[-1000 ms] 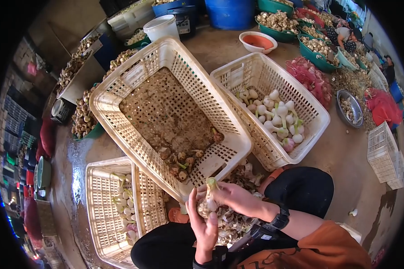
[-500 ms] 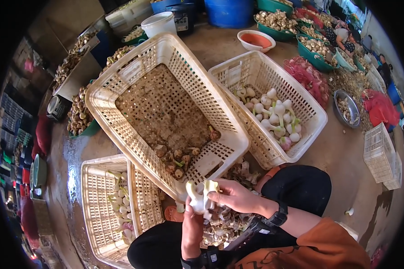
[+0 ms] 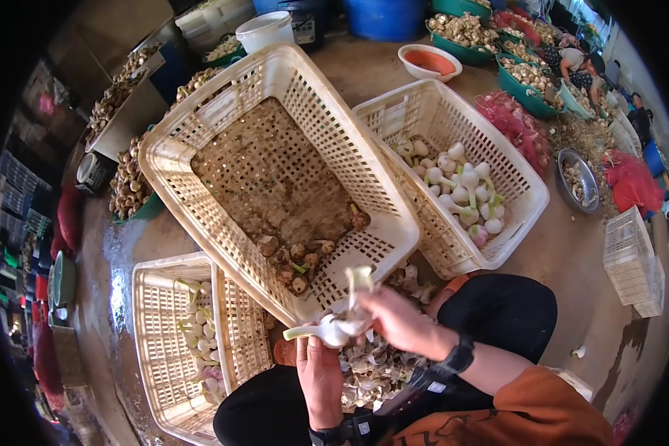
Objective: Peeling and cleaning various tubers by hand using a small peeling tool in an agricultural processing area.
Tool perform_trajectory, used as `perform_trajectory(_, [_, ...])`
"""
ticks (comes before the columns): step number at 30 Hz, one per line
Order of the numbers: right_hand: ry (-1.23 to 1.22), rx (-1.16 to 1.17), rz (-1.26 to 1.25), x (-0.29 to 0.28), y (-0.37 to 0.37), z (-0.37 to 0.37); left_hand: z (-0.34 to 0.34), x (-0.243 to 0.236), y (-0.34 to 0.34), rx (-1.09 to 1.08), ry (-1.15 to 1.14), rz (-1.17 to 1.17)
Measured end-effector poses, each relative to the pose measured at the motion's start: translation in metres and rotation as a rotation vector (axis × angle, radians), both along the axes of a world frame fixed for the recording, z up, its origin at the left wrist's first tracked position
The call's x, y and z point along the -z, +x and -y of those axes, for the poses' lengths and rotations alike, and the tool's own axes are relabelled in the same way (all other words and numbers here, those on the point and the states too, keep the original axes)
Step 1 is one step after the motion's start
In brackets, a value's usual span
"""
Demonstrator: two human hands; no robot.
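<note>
A white garlic bulb [image 3: 333, 332] with its pale green stem pointing left rests in the fingers of my left hand [image 3: 321, 375], thumb against its near side. At the bulb's right, my right hand [image 3: 401, 318], blurred by motion, pinches a strip of garlic skin [image 3: 359, 279] that stands up above its fingers. A heap of peeled-off skins [image 3: 375, 375] lies below both hands, between my legs. Just beyond the hands, a tilted white crate [image 3: 383, 256] holds several unpeeled brownish garlic bulbs [image 3: 297, 267] in its near corner.
Cleaned bulbs [image 3: 464, 189] lie in a white crate [image 3: 524, 212] at the right, and more in another crate [image 3: 145, 342] at the left. Farther back are a white bowl [image 3: 453, 74], a metal bowl [image 3: 593, 208], green tubs [image 3: 524, 98] of garlic and another person [image 3: 572, 63].
The bulb has turned from stem up to stem pointing left. My right hand has shifted right and lifted a strip of skin away from it.
</note>
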State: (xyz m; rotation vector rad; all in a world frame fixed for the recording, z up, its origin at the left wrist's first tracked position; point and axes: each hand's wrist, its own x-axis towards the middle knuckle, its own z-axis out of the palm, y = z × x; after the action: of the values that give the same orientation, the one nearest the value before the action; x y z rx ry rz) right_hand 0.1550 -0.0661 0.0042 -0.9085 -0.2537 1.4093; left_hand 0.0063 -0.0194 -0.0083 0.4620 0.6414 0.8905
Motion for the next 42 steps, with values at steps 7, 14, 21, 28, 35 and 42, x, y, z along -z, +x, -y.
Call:
perform_trajectory(7, [0.143, -0.387, 1.887, 0.023, 0.040, 0.019, -0.015, -0.008, 0.003, -0.050, -0.054, 0.079])
perform_trajectory(14, [0.071, -0.746, 1.234, 0.022, -0.009, -0.042, -0.054, -0.016, -0.033, -0.231, -0.145, 0.353])
perform_trajectory(21, [-0.200, -0.697, 1.639, 0.146, 0.049, -0.193, -0.106, -0.039, -0.084, -0.426, 0.710, -1.444])
perform_trajectory(28, [-0.587, -0.615, 1.550, 0.223, 0.011, -0.219, -0.111, -0.021, -0.084, -0.226, 0.641, -1.313])
perform_trajectory(35, [-0.078, -0.662, 1.604, 0.047, 0.032, -0.162, -0.098, -0.022, -0.038, 0.246, 1.045, -1.388])
perform_trajectory(42, [0.204, -0.323, 1.212, -0.031, 0.018, -0.052, -0.045, -0.021, -0.006, 0.253, 0.671, -0.704])
